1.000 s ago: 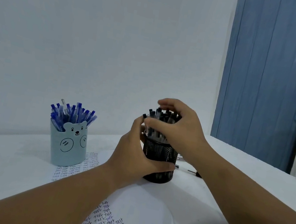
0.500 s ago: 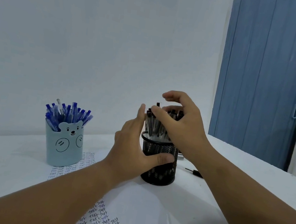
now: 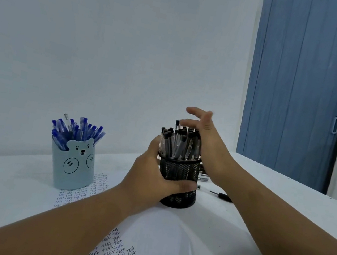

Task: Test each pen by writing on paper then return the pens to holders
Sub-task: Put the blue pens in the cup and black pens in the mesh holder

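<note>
A black mesh holder (image 3: 180, 173) full of black-capped pens (image 3: 179, 142) stands mid-table. My left hand (image 3: 150, 179) grips the holder's side, thumb across its front. My right hand (image 3: 207, 142) hovers at the pens' right side, fingers spread and relaxed above the caps, holding nothing. A light-blue bear-face holder (image 3: 73, 166) packed with blue pens (image 3: 76, 130) stands to the left. Paper sheets (image 3: 121, 254) covered with handwritten "Test" lie in front of both holders.
One black pen (image 3: 219, 195) lies on the white table (image 3: 282, 211) behind my right forearm, beside small items partly hidden by the mesh holder. A blue door (image 3: 300, 86) stands at the back right, a white wall behind the table.
My right hand has lifted off the black pens and opened, fingers spreading above the caps. My left hand has stayed wrapped on the mesh holder. The camera tilted slightly.
</note>
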Motion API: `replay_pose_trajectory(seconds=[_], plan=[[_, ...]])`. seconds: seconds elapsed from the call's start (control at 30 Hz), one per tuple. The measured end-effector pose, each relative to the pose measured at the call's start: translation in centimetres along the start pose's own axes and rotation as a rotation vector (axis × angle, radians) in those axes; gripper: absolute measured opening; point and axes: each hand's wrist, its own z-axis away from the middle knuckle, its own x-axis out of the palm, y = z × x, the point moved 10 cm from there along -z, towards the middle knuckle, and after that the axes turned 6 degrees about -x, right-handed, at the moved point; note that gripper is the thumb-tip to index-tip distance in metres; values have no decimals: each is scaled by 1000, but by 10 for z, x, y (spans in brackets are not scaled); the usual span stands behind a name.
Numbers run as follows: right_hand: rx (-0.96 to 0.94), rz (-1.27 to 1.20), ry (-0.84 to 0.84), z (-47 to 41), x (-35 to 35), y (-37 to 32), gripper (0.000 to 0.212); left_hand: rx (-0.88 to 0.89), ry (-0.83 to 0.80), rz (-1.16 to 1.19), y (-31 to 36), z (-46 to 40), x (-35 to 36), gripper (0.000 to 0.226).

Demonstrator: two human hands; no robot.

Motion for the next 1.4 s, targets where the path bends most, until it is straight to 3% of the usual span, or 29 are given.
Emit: replay_pose_trajectory(seconds=[0.1, 0.2, 0.3, 0.37, 0.43, 0.67, 0.87, 1.1, 1.4], plan=[[57, -72, 56, -7, -17, 13, 90, -34, 47, 8, -3, 0, -4, 81], [96, 99, 63, -1, -37, 16, 59, -24, 122, -7, -4, 1, -14, 73], [180, 502, -254, 9, -38, 35, 16, -53, 238, -21, -11, -1, -29, 72], [303, 640, -548, 26, -27, 56, 24, -89, 321, -25, -18, -2, -41, 70], [372, 740, -690, 36, -19, 67, 35, -128, 376, -12, -27, -4, -50, 71], [359, 825, -594, 28, -23, 74, 21, -210, 412, 31, -46, -8, -59, 77], [226, 899, -382, 9, -45, 73, 17, -219, 401, 37, -47, -9, -57, 72], [255, 1012, -559, 19, -34, 107, 32, -233, 397, 45, -50, -9, -57, 73], [263, 1006, -580, 19, -30, 104, 35, -253, 399, 42, -52, -9, -57, 74]])
